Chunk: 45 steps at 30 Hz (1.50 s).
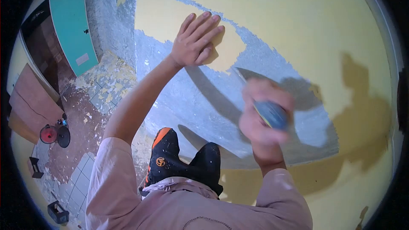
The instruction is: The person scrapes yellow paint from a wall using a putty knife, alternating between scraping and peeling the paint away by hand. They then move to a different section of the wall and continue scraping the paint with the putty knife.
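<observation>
My left hand (pixel 197 40) lies flat against the wall, fingers stretched out, on a patch of yellow paint (pixel 157 12) with ragged edges. My right hand (pixel 255 123), smeared by motion, is wrapped round the blue-grey handle of a paint scraper (pixel 273 115). The scraper's blade tip points up and left, right at the lower edge of that yellow patch. Around and below both hands spreads bare grey wall (pixel 277 64), where the paint is off. A jagged grey strip separates the patch from the larger yellow painted area (pixel 306 21) at the upper right.
Paint flakes (pixel 113 87) litter the floor at the left. An open green door (pixel 70 25) stands beyond them. Leaning brown boards (pixel 32 102), a red round object (pixel 48 134) and a small dark crate (pixel 58 212) are along the left side.
</observation>
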Available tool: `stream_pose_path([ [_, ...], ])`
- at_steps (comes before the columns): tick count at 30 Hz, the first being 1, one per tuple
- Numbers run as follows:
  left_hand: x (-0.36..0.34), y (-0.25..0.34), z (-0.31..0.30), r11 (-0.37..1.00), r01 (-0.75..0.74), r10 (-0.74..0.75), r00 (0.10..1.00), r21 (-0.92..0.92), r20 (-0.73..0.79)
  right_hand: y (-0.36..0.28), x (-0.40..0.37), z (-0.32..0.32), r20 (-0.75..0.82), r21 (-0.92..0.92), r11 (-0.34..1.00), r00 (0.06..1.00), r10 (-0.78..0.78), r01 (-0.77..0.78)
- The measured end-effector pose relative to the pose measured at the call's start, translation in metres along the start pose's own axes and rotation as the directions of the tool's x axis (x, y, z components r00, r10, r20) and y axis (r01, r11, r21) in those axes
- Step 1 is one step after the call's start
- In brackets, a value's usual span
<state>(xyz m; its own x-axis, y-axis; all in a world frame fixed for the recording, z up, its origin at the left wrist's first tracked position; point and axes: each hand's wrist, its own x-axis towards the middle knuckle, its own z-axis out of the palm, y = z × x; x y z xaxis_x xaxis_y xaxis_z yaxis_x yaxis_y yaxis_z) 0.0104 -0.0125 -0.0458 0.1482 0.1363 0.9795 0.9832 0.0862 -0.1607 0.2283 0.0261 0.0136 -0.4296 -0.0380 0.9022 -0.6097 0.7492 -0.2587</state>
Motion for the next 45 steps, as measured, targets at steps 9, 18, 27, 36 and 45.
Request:
stream_pose_path([
  [9,-0.002,-0.002,0.0,1.0,0.003,-0.003,1.0,-0.005,0.001,-0.031,0.014,-0.006,-0.09,0.159,0.965,0.977,-0.196,0.208],
  [18,-0.001,-0.003,-0.001,1.0,-0.006,0.006,1.0,-0.002,-0.002,0.013,-0.017,-0.006,-0.079,0.124,0.97,0.976,-0.202,0.211],
  [27,-0.002,0.003,0.005,1.0,0.025,-0.025,0.999,-0.006,-0.037,0.012,-0.013,0.0,0.036,-0.034,0.939,0.939,-0.342,0.343],
  [36,0.0,0.001,0.006,1.0,0.019,-0.02,0.999,-0.01,-0.049,0.003,-0.021,-0.003,0.155,-0.052,0.945,0.937,-0.313,0.324],
  [45,0.001,-0.003,0.004,1.0,0.019,-0.019,0.998,0.005,-0.053,-0.018,-0.017,-0.011,0.152,-0.056,0.956,0.949,-0.275,0.286],
])
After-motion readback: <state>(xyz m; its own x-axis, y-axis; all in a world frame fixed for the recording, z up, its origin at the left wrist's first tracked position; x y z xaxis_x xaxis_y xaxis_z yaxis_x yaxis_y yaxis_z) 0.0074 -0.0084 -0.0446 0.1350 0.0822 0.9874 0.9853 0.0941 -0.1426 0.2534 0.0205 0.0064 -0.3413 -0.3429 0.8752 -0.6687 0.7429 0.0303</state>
